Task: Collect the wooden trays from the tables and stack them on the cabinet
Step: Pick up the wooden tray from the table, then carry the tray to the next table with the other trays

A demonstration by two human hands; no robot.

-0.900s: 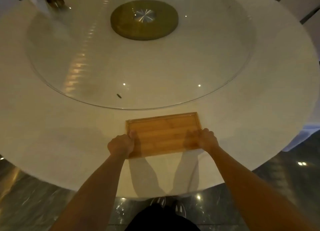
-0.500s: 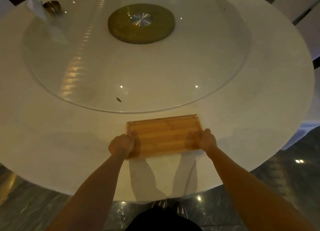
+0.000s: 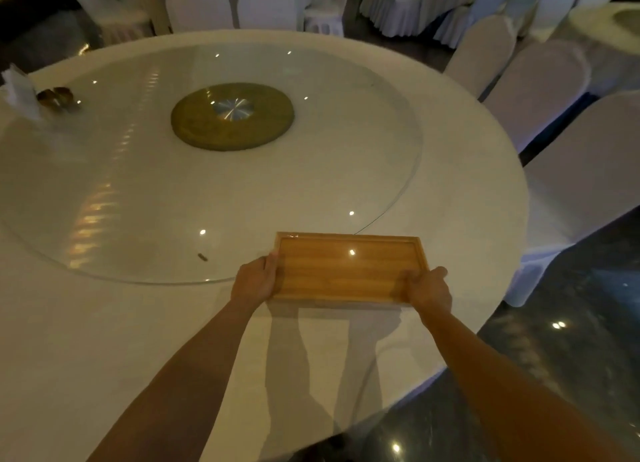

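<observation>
A rectangular wooden tray [image 3: 346, 267] with a raised rim is held level a little above the round white table [image 3: 467, 170]; its shadow falls on the cloth below. My left hand [image 3: 254, 281] grips its left short edge. My right hand [image 3: 427, 288] grips its right near corner, thumb on the rim. The tray's far edge overlaps the rim of the glass turntable [image 3: 138, 191]. No cabinet is in view.
The turntable has a round gold hub [image 3: 232, 116]. A napkin holder [image 3: 17, 94] and a small dark dish [image 3: 57, 99] stand at the far left. White-covered chairs [image 3: 540, 90] ring the table at the back and right. Dark glossy floor [image 3: 571, 340] lies to the right.
Both hands have lifted the tray off the cloth and carried it to the right. My head has risen, bringing the chairs and the floor into view.
</observation>
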